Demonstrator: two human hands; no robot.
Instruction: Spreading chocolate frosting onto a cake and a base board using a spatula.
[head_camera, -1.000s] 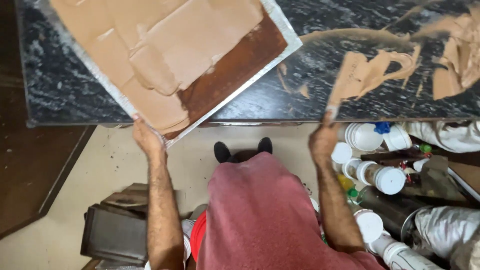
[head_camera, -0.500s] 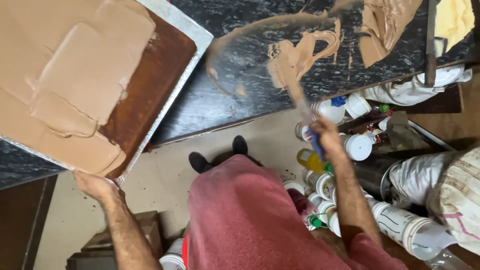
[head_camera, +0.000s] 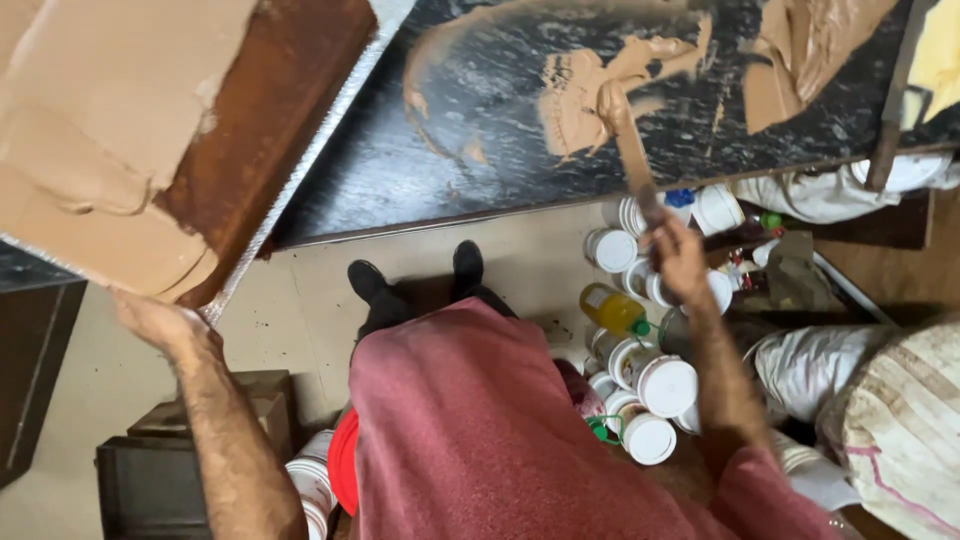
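Observation:
My left hand (head_camera: 160, 322) grips the near edge of a large metal tray (head_camera: 300, 170), which juts over the counter's edge. The tray holds a thick layer of tan paste (head_camera: 110, 130) over a dark brown base. My right hand (head_camera: 680, 255) holds the handle of a scraper knife (head_camera: 628, 140). Its blade, coated in tan paste, rests on smears of paste (head_camera: 590, 95) on the dark marbled counter (head_camera: 480, 170). A bigger mound of paste (head_camera: 810, 45) lies on the counter at the upper right.
Several white-lidded tubs (head_camera: 655, 385) and a yellow bottle (head_camera: 612, 310) stand on the floor under the counter at right. White sacks (head_camera: 880, 400) lie at far right. Dark boxes (head_camera: 180, 450) sit at lower left. My black shoes (head_camera: 415, 280) stand on the beige floor.
The view has shifted right, so the tray sits further left. My right hand has pushed the scraper blade up onto the paste smears on the counter. My left hand still holds the tray.

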